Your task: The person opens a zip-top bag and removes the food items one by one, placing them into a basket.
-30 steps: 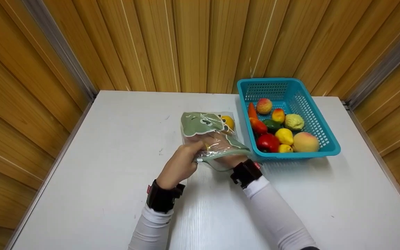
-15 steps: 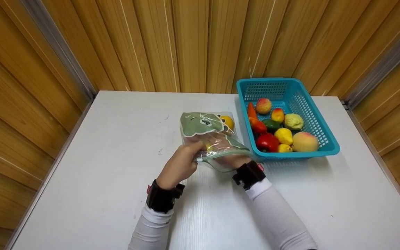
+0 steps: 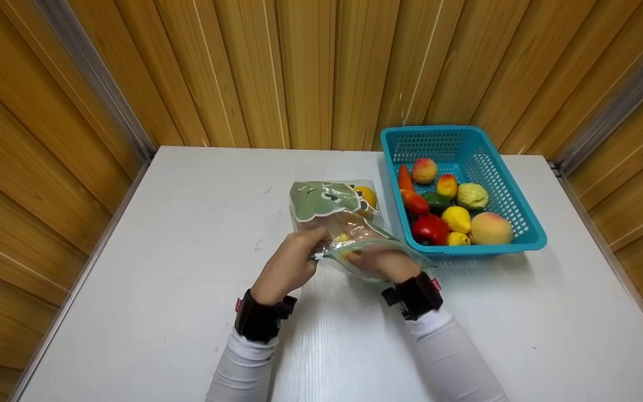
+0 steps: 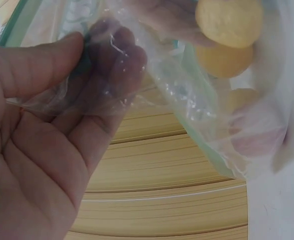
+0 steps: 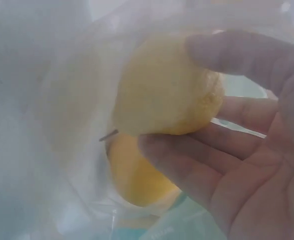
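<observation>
A clear zip bag (image 3: 321, 202) printed with a green cartoon animal lies on the white table. My left hand (image 3: 289, 267) pinches the left side of its mouth, thumb on one face and fingers behind the film in the left wrist view. My right hand (image 3: 383, 263) reaches inside through the mouth. There it holds a yellow pear (image 5: 167, 87) with a thin stem, thumb on one side and fingers on the other. An orange-yellow fruit (image 5: 136, 172) sits just behind the pear. Another round orange fruit (image 3: 366, 196) shows at the bag's far right corner.
A blue plastic basket (image 3: 522, 206) stands close on the right of the bag. In it are a red tomato-like piece (image 3: 431, 229), a large peach (image 3: 492, 228), a carrot (image 3: 404, 177) and several other fruits and vegetables. Wood-patterned panels (image 3: 310, 72) rise behind the table.
My right hand has drawn back a little toward me and to the right, and the near side of the bag's mouth has spread around the wrist. My left hand keeps its place.
</observation>
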A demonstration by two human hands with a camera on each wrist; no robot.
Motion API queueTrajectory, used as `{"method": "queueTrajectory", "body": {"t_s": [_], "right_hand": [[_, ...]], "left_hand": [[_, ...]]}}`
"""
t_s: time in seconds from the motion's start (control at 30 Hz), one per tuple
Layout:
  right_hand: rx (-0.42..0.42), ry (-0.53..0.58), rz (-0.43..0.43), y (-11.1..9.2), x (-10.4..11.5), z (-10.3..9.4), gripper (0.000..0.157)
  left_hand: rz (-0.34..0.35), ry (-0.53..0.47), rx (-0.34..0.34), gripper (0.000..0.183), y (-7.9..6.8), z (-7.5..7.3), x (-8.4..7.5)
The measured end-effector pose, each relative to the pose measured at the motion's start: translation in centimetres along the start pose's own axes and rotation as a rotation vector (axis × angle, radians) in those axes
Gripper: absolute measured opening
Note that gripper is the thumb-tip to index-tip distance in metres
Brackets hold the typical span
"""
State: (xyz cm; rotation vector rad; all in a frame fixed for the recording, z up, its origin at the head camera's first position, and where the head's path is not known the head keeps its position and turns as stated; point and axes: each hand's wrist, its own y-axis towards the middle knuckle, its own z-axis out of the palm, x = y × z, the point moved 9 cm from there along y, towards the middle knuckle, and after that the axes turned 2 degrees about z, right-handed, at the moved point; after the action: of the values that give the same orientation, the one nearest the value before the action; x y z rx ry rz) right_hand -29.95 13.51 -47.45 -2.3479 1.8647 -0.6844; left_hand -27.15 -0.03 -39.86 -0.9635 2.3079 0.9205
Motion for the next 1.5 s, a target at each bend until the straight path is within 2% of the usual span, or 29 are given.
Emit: {"method": "queueTrajectory", "body": {"t_s": [0.07,0.1,0.27,0.43,0.63,0.93,1.23,1.5], "right_hand": [[-0.005,0.137,0.050,-0.2,-0.7,0.2,0.056],[-0.005,0.154,0.056,-0.3,-1.0,0.3,0.056],[-0.049,0.162,-0.014,-1.2,-1.2,0.2,0.058],[-0.144,0.169,-0.088,-2.6,-1.2,-0.7,0.053],[-0.209,0.178,-0.113,-3.5,-1.5,-1.2,0.051],[-0.202,0.218,-0.078,-3.6,-2.4,-1.1,0.053],[-0.197,0.248,-0.100,-3.3,-2.3,-1.0,0.057],[-0.196,0.249,-0.088,-3.5,-2.4,-1.2,0.056]], "left_hand": [[-0.001,0.002,0.001,0.036,0.0,0.0,0.0],[-0.003,0.000,0.002,0.036,0.0,0.0,0.0],[0.002,-0.005,0.001,0.036,0.0,0.0,0.0],[0.008,0.001,-0.001,0.037,0.0,0.0,-0.1],[0.008,0.000,0.000,0.034,0.0,0.1,-0.1],[0.001,-0.004,0.007,0.035,0.1,0.4,0.0],[0.000,-0.013,0.006,0.036,0.0,0.3,0.0],[0.000,-0.016,0.010,0.035,0.0,0.3,0.0]]}}
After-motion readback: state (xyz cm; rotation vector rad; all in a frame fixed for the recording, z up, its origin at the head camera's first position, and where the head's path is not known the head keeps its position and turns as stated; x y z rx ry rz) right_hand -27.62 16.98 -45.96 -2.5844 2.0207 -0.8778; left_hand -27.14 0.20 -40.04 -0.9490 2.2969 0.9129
